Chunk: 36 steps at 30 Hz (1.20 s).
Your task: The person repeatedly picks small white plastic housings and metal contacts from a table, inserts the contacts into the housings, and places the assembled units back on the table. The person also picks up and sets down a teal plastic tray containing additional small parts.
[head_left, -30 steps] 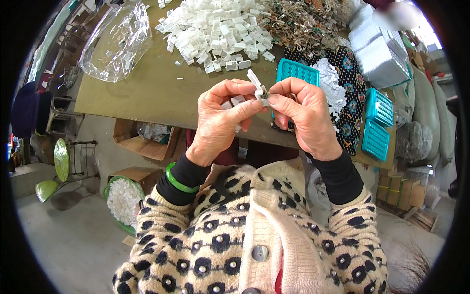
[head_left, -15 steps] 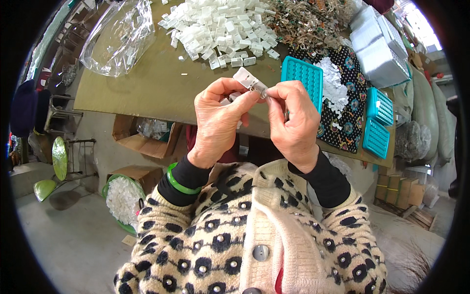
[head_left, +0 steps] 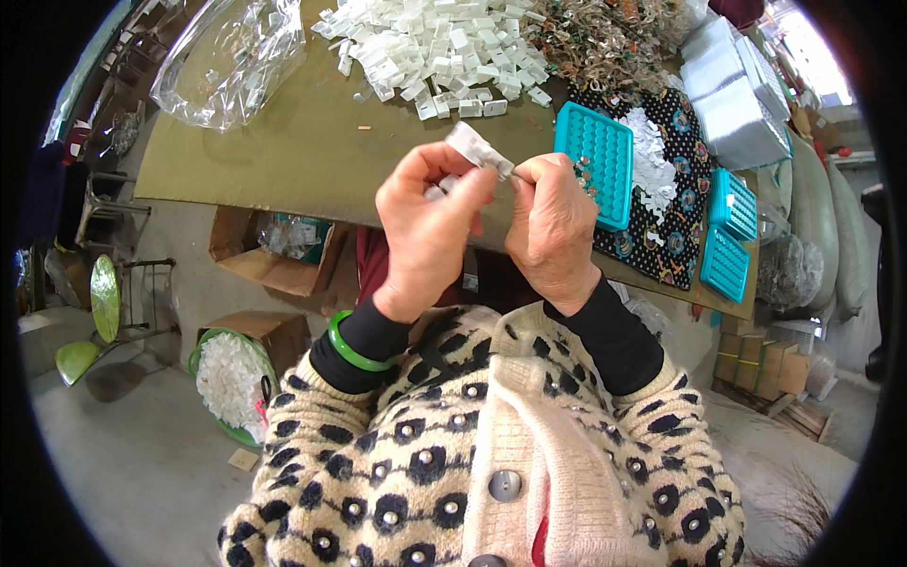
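Note:
My left hand (head_left: pixel 430 222) is closed on a small white plastic piece (head_left: pixel 470 144), pinching it between thumb and fingers with its flat end tilted up and away. More white pieces (head_left: pixel 446 183) sit inside the curl of the same hand. The thumb and forefinger of my right hand (head_left: pixel 553 227) are pressed together at the piece's near right end; whatever they pinch is too small and blurred to name. Just right of that hand lies a teal dimpled tray (head_left: pixel 605 151), with several small shiny bits (head_left: pixel 584 175) on its left side.
A heap of white pieces (head_left: pixel 444 52) and a tangle of brownish clear bits (head_left: pixel 605 38) lie at the back. White scraps (head_left: pixel 650 161) rest on patterned cloth (head_left: pixel 675 241). Teal trays (head_left: pixel 726 263), white stacks (head_left: pixel 732 90) and a clear bag (head_left: pixel 227 71) flank them. A green basin (head_left: pixel 231 387) stands lower left.
My right hand has shifted slightly left and down relative to the tray, uncovering the small shiny bits there. The white piece stays in my left hand. The whole view has shifted a little.

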Tool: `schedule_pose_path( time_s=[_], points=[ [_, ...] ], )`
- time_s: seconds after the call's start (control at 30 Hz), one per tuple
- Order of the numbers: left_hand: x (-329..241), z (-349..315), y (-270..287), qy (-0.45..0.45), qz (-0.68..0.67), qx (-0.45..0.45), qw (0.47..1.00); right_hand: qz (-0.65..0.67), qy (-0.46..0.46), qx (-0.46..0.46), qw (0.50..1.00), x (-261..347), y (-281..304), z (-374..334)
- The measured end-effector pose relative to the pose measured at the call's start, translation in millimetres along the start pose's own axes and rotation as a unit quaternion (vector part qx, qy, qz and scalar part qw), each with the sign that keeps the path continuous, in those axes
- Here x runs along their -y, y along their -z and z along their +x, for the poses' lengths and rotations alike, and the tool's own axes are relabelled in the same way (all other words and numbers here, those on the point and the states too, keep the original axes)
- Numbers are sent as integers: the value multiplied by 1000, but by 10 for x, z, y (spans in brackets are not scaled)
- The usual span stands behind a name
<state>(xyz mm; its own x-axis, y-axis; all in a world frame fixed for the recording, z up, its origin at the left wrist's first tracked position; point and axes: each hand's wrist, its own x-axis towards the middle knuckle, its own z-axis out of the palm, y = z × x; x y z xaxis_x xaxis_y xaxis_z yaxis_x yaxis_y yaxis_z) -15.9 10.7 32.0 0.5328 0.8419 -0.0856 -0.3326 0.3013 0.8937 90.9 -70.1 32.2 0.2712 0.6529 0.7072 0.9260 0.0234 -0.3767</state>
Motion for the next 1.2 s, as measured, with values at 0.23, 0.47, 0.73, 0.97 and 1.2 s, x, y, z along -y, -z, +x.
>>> schedule_pose_path(
  time_s=[0.23,0.47,0.73,0.97,1.2],
  points=[
    [-159,102,146,221,-201,78,951,172,-207,65,961,126,78,22],
    [-207,94,127,193,-203,77,957,214,-209,63,952,177,116,-3],
    [-144,64,76,110,-164,81,977,605,-528,108,587,150,217,2],
    [-146,28,132,117,-180,147,965,172,-222,89,956,60,507,-31],
    [-86,54,156,235,-198,140,941,-137,-35,128,982,-656,569,17]
  ],
)
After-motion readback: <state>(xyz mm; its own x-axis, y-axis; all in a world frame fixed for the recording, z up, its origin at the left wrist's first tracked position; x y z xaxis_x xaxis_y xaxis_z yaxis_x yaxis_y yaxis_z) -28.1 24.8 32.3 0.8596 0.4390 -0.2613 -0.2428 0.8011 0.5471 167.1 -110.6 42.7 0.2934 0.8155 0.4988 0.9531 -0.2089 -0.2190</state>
